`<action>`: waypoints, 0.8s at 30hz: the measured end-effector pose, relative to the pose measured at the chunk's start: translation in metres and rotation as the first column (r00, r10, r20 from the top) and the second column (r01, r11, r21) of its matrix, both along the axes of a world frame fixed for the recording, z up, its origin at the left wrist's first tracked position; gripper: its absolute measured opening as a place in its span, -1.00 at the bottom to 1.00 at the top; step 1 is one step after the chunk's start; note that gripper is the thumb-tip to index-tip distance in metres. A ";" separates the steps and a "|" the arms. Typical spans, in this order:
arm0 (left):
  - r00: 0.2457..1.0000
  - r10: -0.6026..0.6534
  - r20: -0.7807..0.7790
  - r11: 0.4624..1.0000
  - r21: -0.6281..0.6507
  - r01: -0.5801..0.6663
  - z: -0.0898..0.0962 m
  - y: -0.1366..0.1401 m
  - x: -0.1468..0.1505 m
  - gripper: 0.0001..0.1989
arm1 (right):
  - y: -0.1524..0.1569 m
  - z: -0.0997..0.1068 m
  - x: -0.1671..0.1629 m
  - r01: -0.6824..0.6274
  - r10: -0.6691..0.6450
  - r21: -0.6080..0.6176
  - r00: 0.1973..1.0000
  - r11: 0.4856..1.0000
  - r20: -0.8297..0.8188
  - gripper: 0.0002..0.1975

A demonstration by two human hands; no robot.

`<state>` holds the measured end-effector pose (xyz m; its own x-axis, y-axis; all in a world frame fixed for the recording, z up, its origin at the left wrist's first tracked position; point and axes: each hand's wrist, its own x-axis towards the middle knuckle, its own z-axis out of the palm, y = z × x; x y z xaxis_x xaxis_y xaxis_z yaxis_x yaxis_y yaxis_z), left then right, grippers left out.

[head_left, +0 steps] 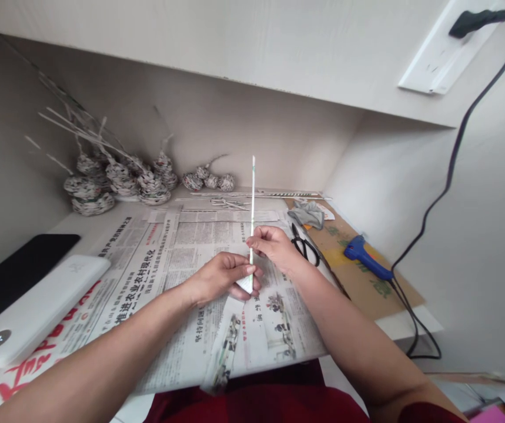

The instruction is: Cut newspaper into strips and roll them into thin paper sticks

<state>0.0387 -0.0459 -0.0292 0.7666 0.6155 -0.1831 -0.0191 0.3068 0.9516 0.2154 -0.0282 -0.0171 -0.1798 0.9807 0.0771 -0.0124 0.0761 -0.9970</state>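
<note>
I sit at a table covered with grey printed newspaper sheets [181, 258], pushed into a pale-walled recess under a broad off-white panel [217, 41]. On that panel, to the right, a white rectangular socket plate [428, 67] takes a black plug [468, 23], its dark cord hanging down to a blue plastic glue gun [369, 259] on a flat brown cardboard sheet [395, 292]. Black-handled scissors [296, 237] and a crumpled grey cloth [308, 215] lie nearby. At the back left stand rounded, gourd-like shapes woven from paper [122, 178]; thin white paper rods [230, 204] lie along the back. A white rounded-corner device [44, 305] is at my left, beside a flat black panel [23, 267].

The slim white paper tube with green marks [253, 194] is between my hands, pointing up and away from me. My left hand [223, 275] pinches its lower end, thumb on top; my right hand [274, 245] grips it just above, thumb and forefinger closed together. A printed paper strip [223, 355] runs from below my left hand to the table's near edge.
</note>
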 end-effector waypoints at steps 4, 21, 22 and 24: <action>0.999 0.036 0.006 0.999 -0.006 -0.036 0.004 0.001 -0.001 -0.67 | 0.016 0.001 0.035 0.340 -0.417 0.259 0.834 0.904 0.362 -0.55; 0.989 0.137 0.048 0.990 -0.021 -0.136 0.001 0.008 -0.002 -0.65 | 0.084 0.004 0.135 0.555 -0.397 0.357 -0.052 0.751 0.916 -0.69; 0.989 0.138 0.051 0.990 -0.021 -0.137 0.001 0.008 -0.002 -0.65 | 0.086 0.005 0.136 0.575 -0.399 0.355 -0.053 0.737 0.915 -0.68; 0.989 0.137 0.050 0.990 -0.021 -0.136 0.002 0.008 -0.003 -0.65 | 0.087 0.005 0.137 0.609 -0.407 0.352 -0.052 0.711 0.912 -0.62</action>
<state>0.0362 -0.0379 -0.0272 0.6841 0.7122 -0.1571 -0.1107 0.3142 0.9429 0.3525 0.0592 -0.0118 0.5455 0.8145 0.1972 0.8361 -0.5127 -0.1951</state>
